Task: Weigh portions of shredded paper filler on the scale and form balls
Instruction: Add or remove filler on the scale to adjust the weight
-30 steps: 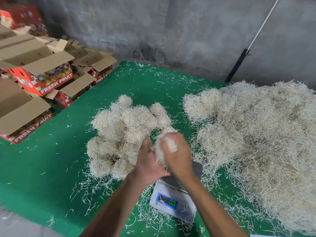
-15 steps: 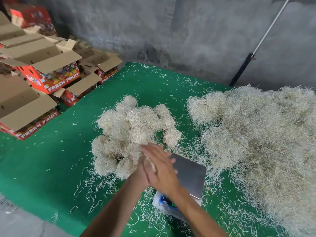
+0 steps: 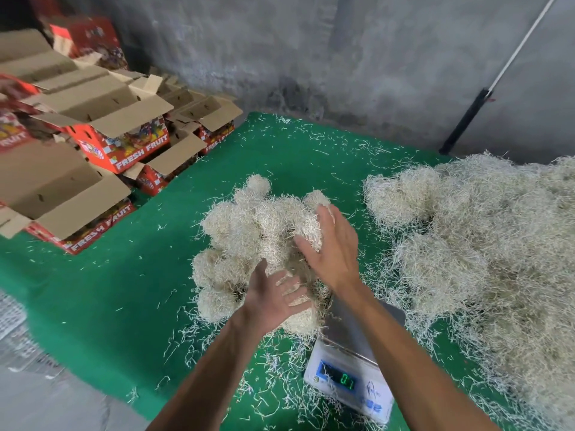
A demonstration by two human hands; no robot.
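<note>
Shredded paper filler, balls and scale

Pale straw-coloured balls (image 3: 249, 237) cluster at centre; the loose filler heap (image 3: 485, 253) sprawls at three o'clock — the white scale (image 3: 351, 365), steel platter bare, sits at six o'clock, display lit green.

Bare green mat (image 3: 102, 284) leftward; loose filler heap (image 3: 485, 259) crowding right.

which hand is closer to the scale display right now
Left. The left hand hovers just up-left of the scale display; the right hand is farther back over the paper balls.
</note>
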